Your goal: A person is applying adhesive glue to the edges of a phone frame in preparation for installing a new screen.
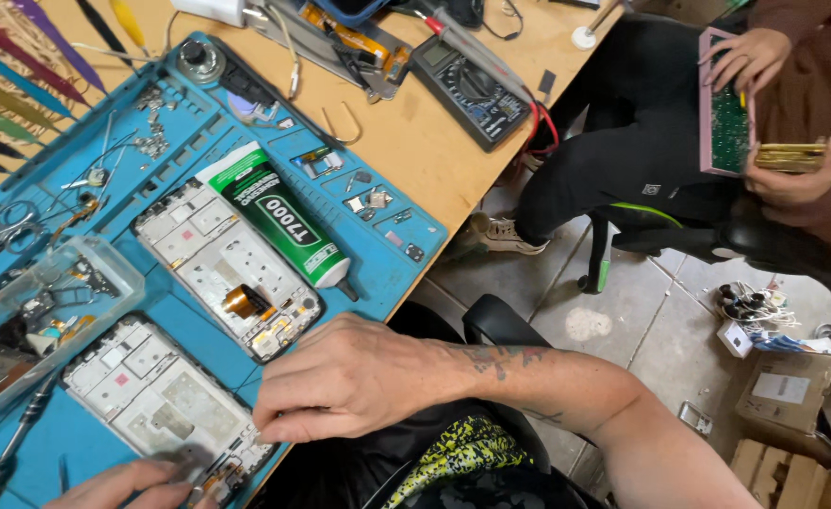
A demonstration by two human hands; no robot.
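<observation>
the opened phone frame (165,405) lies flat on the blue work mat (378,273), directly under both hands, at the near edge of the table (434,151). the right hand (354,377) comes across from the right and rests palm down, its fingers curled loosely with the tips pressing on the frame's lower right edge; it grips nothing, it only pins. the left hand (123,483) shows just at the bottom of the view, fingertips touching the frame's lower end near a small copper-coloured flex part; whether it pinches anything i cannot tell.

to do this step well, it seems wise to keep the right fingertips on the solid rim and off the thin flex, press lightly and evenly, and let the left fingers do the fine work.

just beyond the right hand lies a second opened phone frame (227,269), with a green and white glue tube (279,217) beside it. left of the hands sits a clear plastic parts box (48,302), and a screwdriver (10,443) lies near the left hand. further off, a multimeter (467,90) rests on the table.
</observation>
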